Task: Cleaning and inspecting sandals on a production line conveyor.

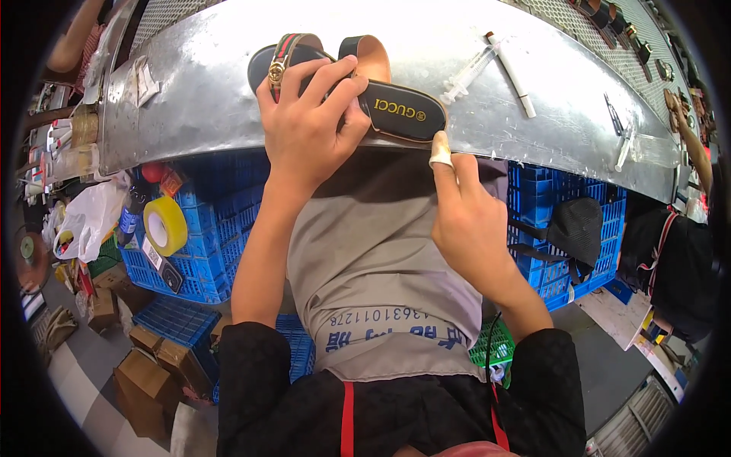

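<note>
A black-soled sandal [405, 113] with gold lettering on its insole lies across the near edge of the metal bench. Over its left part runs a green-and-red striped strap [285, 55] with a gold-coloured buckle. Behind my fingers a black strap loop [371, 55] with tan lining stands up. My left hand [312, 122] is closed round the middle of the sandal, hiding part of it. My right hand [468, 209] stretches its index finger, wrapped in a pale covering, against the sandal's right end; the other fingers are curled and the thumb is hidden.
Right of the sandal lie a syringe [466, 76] and a white pen-like stick [512, 75] with a dark end. Tweezers [613, 114] lie farther right. Below the bench stand blue crates [221, 251], one with a tape roll [165, 226], and cardboard boxes [148, 388].
</note>
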Demonstrator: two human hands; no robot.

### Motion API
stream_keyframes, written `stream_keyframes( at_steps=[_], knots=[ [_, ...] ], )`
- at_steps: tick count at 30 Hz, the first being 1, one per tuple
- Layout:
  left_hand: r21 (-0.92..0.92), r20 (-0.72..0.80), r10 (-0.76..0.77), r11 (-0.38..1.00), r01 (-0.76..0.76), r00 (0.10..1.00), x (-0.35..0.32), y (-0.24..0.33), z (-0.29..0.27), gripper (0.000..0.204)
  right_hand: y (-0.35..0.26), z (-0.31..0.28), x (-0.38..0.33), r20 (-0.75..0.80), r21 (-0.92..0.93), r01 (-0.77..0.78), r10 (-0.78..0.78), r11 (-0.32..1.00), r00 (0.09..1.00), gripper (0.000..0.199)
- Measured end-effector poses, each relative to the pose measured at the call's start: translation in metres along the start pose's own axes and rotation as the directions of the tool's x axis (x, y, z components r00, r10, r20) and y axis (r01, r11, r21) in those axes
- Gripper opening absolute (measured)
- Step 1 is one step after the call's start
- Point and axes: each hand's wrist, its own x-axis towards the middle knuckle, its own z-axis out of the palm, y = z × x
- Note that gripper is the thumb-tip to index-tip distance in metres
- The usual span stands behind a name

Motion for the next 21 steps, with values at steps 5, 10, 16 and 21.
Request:
stream_keyframes(
  at_steps=[5,10,16,21],
  knots=[
    [0.009,0.007,-0.007,1.0,0.007,1.0,-0.002,0.0,-0.001,0.02,-0.005,0.009,0.001,-0.046,-0.02,-0.053,0.052,0.998,0.998,0.068],
    [0.005,-0.001,0.0,1.0,0.0,1.0,-0.002,0.0,0.0,0.02,0.002,0.012,0.011,-0.05,-0.093,-0.106,0.102,0.99,0.993,0.058],
    [0.022,-0.007,0.007,1.0,-0.007,1.0,-0.004,-0.001,0.001,0.021,0.006,0.001,0.007,-0.003,-0.09,-0.035,0.035,0.995,0.999,0.042],
    [0.017,0.034,-0.016,1.0,0.015,0.999,-0.001,0.002,-0.004,0.027,-0.001,0.006,0.008,0.001,-0.08,-0.048,0.048,0.996,0.999,0.036]
  ],
)
